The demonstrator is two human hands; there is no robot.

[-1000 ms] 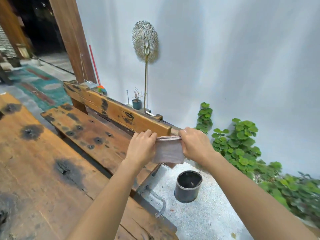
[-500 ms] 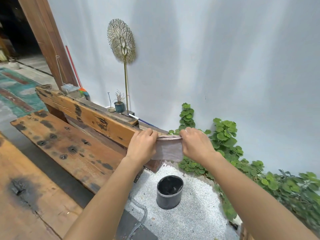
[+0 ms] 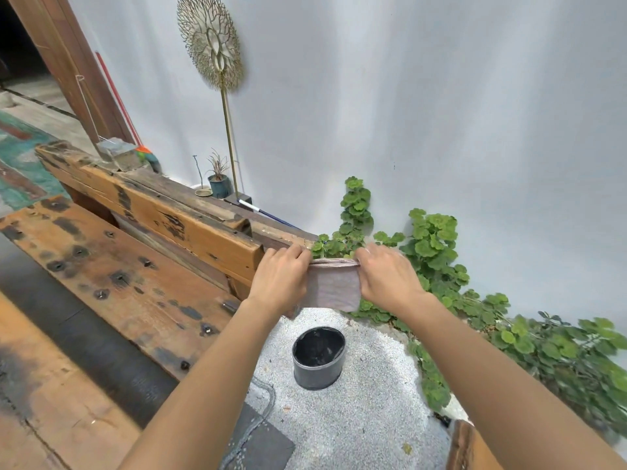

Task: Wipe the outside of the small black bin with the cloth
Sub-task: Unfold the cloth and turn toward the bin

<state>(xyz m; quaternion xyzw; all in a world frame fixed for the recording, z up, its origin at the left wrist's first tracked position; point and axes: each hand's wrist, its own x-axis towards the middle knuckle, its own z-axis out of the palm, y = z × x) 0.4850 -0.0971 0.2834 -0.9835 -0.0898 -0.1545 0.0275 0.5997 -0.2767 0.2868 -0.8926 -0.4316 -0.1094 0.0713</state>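
Gripped cloth [image 3: 332,286] taut between both hands [image 3: 280,283] [image 3: 388,281], well above bin [image 3: 319,357]; could tip bin on loose gravel [image 3: 366,418].

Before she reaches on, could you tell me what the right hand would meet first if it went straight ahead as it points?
Probably the green plants just beyond the right hand; depth is unclear.

A weathered wooden bench [image 3: 129,266] with dark stains stands before a white wall [image 3: 441,113]. A gold tree-shaped ornament [image 3: 212,42] on a thin pole rises behind it, just beside a small potted plant [image 3: 219,179]. Green leafy plants [image 3: 434,245] line the wall's base, bordering pale gravel [image 3: 356,418].
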